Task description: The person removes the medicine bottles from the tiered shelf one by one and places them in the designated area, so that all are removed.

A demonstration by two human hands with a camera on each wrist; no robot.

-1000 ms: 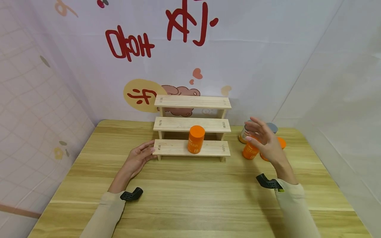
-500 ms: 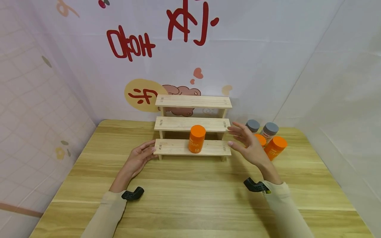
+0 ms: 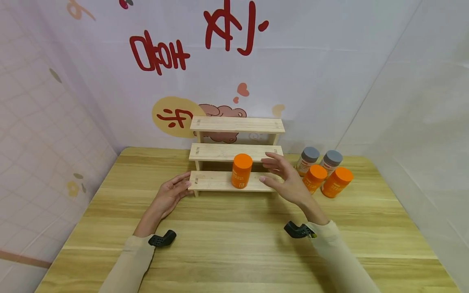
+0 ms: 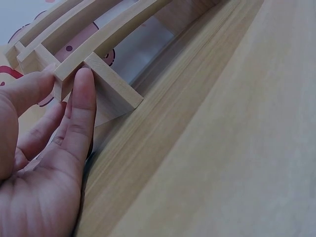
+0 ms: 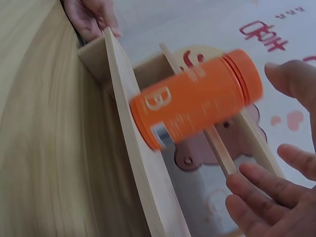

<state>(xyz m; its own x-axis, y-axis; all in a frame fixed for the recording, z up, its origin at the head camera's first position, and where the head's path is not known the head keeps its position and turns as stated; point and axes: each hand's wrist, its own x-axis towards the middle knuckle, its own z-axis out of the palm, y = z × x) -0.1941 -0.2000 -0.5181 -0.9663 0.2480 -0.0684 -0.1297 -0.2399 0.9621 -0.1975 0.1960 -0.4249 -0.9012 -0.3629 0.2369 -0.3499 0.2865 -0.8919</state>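
A three-tier wooden display stand [image 3: 216, 179] stands against the back wall. On its lowest step an orange bottle [image 3: 242, 171] is upright, marked with a large letter B in the right wrist view. My left hand [image 3: 172, 192] pinches the left end of that step; in the left wrist view the thumb lies at the board's end [image 4: 74, 64] and a finger underneath. To the right of the bottle, my right hand [image 3: 287, 181] hovers with fingers spread and nothing between them. In the right wrist view a gap shows between those fingers [image 5: 261, 182] and the orange bottle [image 5: 197, 98].
Right of the stand, two orange-capped bottles [image 3: 337, 183] stand in front of two grey-capped bottles [image 3: 310, 156] on the wooden table [image 3: 234, 244]. A printed white cloth [image 3: 315, 73] hangs behind, and pale side panels [image 3: 414, 134] flank the table.
My right hand has moved left from over the group of bottles to beside the orange bottle on the stand, uncovering the group. My left hand has stayed at the stand's end.
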